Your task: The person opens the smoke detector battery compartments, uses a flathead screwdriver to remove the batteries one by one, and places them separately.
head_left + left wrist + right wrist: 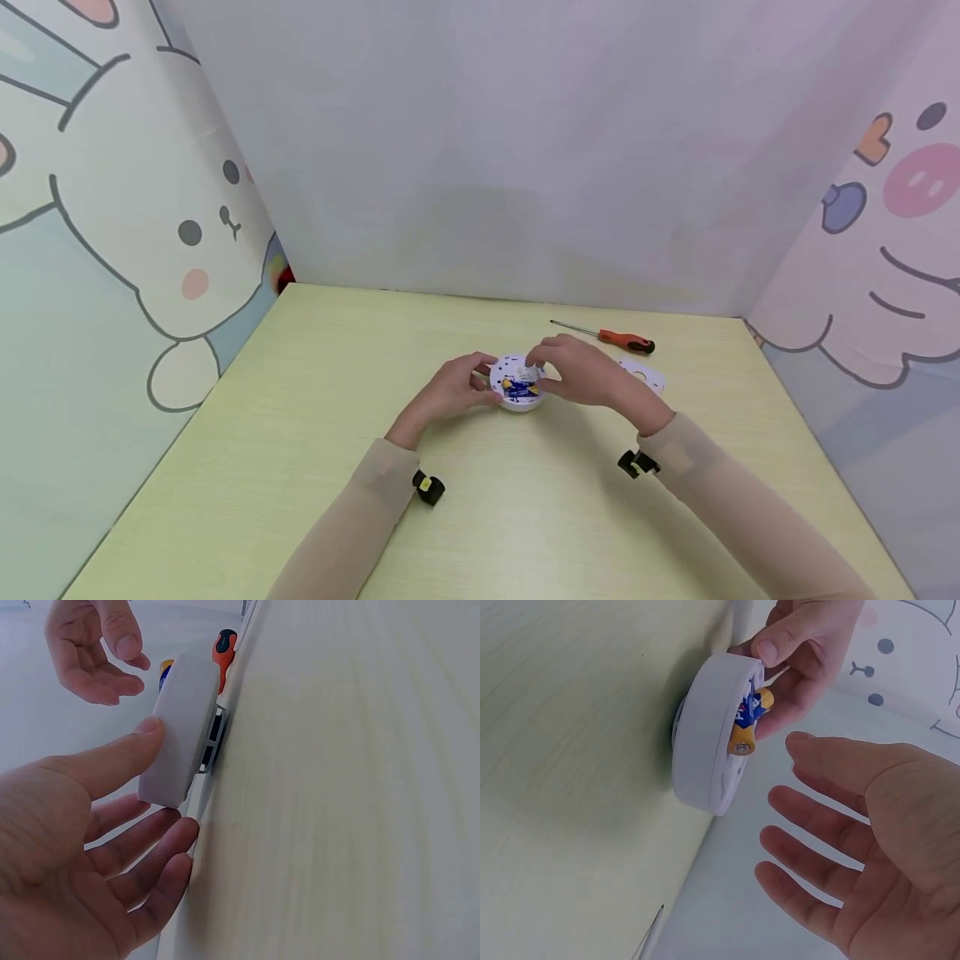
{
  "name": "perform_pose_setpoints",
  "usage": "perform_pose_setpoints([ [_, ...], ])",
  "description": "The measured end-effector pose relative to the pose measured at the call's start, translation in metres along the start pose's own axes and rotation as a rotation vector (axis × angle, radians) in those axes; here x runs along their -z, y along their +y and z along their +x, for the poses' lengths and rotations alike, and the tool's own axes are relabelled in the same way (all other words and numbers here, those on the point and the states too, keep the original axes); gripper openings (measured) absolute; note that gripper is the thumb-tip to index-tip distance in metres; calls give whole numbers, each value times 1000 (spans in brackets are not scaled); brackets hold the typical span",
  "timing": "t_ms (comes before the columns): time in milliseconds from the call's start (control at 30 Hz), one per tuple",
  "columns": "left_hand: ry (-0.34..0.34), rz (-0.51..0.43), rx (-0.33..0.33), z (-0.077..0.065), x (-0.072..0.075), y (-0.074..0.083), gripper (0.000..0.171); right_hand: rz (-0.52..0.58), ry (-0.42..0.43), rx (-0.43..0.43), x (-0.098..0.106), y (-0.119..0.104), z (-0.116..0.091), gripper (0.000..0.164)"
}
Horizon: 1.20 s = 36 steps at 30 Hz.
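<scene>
A round white smoke detector (519, 406) stands on the table with its back facing up. Blue and yellow batteries (742, 727) sit at its opening, and one end sticks up past the rim. My left hand (448, 388) holds the detector by its left side, thumb on the near wall and fingers around the far side. My right hand (581, 371) hovers by the right edge. In the right wrist view its fingers (810, 825) are spread, loosely bent and apart from the detector, with nothing between them.
A screwdriver (626, 341) with a red and black handle lies behind my right hand. Partly hidden by that hand is a flat white ring plate (654, 380). Printed cloth walls (480, 183) border the pale wooden table (337, 350).
</scene>
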<state>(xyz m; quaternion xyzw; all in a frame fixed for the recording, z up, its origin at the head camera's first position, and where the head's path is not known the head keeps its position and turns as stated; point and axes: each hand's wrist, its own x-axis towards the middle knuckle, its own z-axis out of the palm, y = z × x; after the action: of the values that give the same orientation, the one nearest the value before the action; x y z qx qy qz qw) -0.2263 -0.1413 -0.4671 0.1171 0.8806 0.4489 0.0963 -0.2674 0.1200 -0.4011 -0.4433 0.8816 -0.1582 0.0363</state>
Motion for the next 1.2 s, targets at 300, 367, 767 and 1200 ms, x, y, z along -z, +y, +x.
perform_pose_setpoints([
  [300,-3,-3,-7,-2,1,1,64,8,-19,34,-11,-6,4,26],
  [367,-2,-5,-7,-2,1,1,64,4,-22,44,-12,-6,4,23],
  [767,-2,-8,17,-2,2,2,64,-29,-82,33,-16,-8,10,17],
  [1200,-3,-17,6,-2,2,2,63,-9,-103,61,-18,-8,15,9],
])
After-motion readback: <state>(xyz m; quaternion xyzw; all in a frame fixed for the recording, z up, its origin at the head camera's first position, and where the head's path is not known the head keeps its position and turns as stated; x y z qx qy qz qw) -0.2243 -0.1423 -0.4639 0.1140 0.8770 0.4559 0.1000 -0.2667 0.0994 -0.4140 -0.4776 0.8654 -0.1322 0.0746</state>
